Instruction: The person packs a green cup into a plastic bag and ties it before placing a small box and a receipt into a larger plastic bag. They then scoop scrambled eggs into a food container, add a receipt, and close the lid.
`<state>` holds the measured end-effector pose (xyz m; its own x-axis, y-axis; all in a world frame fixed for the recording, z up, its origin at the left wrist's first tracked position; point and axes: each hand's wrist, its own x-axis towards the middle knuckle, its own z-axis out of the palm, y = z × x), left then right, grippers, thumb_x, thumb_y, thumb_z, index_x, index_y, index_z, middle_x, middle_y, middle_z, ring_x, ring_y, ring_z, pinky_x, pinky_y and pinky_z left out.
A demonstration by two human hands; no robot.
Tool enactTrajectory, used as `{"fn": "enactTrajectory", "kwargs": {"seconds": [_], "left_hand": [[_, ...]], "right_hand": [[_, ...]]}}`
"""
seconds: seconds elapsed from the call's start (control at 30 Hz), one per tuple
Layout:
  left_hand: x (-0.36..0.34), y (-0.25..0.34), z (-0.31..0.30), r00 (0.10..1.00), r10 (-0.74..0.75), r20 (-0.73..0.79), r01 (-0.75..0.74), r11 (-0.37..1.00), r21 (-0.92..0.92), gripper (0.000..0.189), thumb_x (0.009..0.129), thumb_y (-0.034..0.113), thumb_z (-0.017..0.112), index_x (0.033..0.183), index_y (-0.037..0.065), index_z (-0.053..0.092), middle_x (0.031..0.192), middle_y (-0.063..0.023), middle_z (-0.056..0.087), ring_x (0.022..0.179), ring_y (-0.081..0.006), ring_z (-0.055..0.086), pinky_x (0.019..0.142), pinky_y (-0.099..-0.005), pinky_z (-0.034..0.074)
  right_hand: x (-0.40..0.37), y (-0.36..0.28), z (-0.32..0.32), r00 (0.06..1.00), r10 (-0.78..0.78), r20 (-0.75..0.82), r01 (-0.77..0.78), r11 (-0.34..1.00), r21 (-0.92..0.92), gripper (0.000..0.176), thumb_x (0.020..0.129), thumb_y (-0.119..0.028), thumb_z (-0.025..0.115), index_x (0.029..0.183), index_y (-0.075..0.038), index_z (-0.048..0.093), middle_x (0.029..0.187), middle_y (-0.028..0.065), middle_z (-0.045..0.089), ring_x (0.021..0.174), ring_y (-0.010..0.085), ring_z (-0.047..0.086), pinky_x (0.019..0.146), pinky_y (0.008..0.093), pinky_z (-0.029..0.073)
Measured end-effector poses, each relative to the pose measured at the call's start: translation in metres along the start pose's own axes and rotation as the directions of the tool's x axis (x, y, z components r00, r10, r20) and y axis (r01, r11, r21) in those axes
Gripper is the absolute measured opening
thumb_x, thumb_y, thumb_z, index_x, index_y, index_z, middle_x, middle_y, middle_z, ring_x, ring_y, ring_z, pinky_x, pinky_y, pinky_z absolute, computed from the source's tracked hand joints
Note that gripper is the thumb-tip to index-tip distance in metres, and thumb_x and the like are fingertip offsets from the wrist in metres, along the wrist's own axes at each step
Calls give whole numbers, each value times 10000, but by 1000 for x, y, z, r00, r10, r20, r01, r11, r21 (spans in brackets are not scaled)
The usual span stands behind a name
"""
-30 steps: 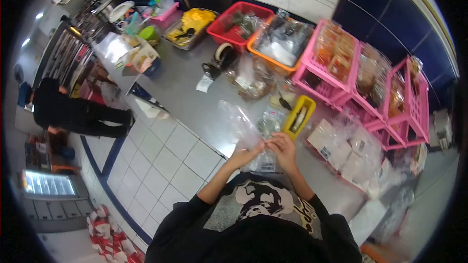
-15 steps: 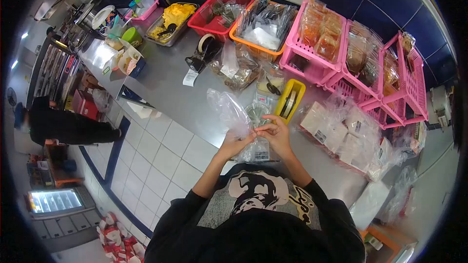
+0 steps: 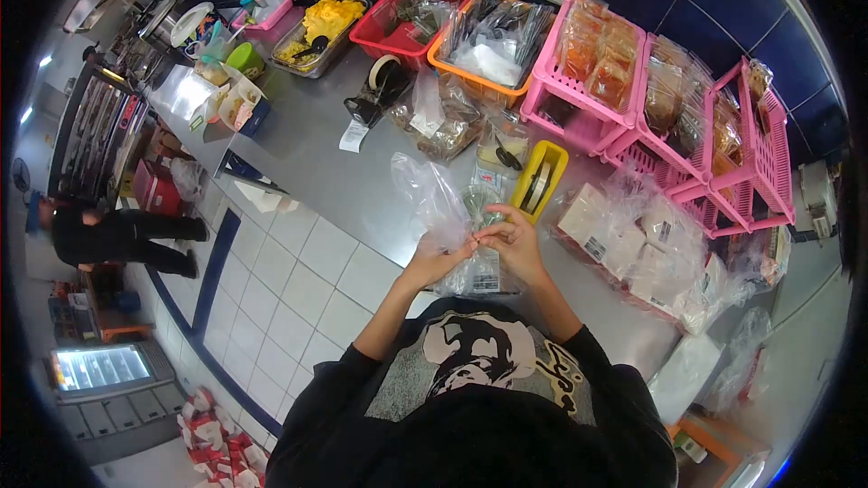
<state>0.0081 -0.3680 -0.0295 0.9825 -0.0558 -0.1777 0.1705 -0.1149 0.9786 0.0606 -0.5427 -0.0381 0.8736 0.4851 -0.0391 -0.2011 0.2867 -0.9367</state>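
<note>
While both forearms reach up from the lower middle of the frame, the left hand and the right hand meet near the center, fingertips together. The left hand grips the gathered neck of a clear plastic bag, which stands up and leans toward the upper left; the right hand pinches at the same spot, thumb against bent index finger. Just right of and above them lies a yellow tape dispenser on the metal counter. Pink baskets fill the upper right.
</note>
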Motion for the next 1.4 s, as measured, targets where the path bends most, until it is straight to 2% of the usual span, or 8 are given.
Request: {"fn": "enactTrajectory", "kwargs": {"seconds": [0.63,0.73,0.77,0.83,0.93,1.13,1.23,1.4], "left_hand": [[-1,6,2,989,146,-8,-139,956,258,234,807,226,661,900,17,613,764,-73,624,699,-141,573,663,-307,468],[0,6,3,958,279,72,-280,841,463,283,685,31,584,945,114,659,911,-112,616,875,-320,573,780,-392,465],[-4,10,1,953,300,30,-294,904,310,275,698,29,579,946,119,658,904,-120,606,854,-318,570,789,-390,462],[2,-12,6,896,443,-40,-394,832,390,287,718,60,608,1003,76,629,948,-140,607,897,-299,571,820,-373,454],[5,-25,13,939,292,-179,-232,927,294,383,710,76,641,1086,45,571,1036,-168,597,943,-308,579,859,-367,447],[-1,-29,15,923,294,-249,-283,956,80,383,735,151,713,1056,32,540,929,-152,601,887,-231,584,802,-329,463],[-4,-10,3,936,351,-20,-325,886,331,361,759,184,674,1061,34,544,977,-158,600,912,-265,585,812,-356,458],[-2,-1,-5,878,478,22,-465,842,275,367,746,155,639,1078,32,543,1035,-184,578,941,-347,557,855,-379,442]], "right_hand": [[2,-13,-2,998,44,35,-42,997,-62,467,758,98,632,1155,-13,414,836,94,637,829,154,625,758,255,502],[5,-12,-7,996,65,53,-57,988,-147,507,724,119,641,1154,-6,404,825,96,619,807,171,629,739,270,516],[6,-7,-11,998,45,54,-35,984,-177,512,719,121,642,1154,-4,403,823,96,617,799,167,628,733,268,518],[7,-5,-4,1000,19,-1,-19,974,-224,532,705,123,652,1155,-2,398,817,85,602,794,152,618,723,259,517],[8,3,-14,997,37,70,-19,971,-238,549,683,129,656,1147,-18,400,810,64,587,786,128,603,710,231,500],[8,-9,1,998,53,44,-43,978,-205,489,664,136,641,1043,-59,400,791,39,560,732,106,569,685,220,479],[6,-3,-6,999,44,24,-40,988,-147,470,652,138,636,995,-76,396,817,45,555,741,107,558,694,224,473],[8,5,-17,999,45,13,-43,994,-99,442,636,91,640,964,-79,398,861,60,555,781,112,552,705,220,465]]}}
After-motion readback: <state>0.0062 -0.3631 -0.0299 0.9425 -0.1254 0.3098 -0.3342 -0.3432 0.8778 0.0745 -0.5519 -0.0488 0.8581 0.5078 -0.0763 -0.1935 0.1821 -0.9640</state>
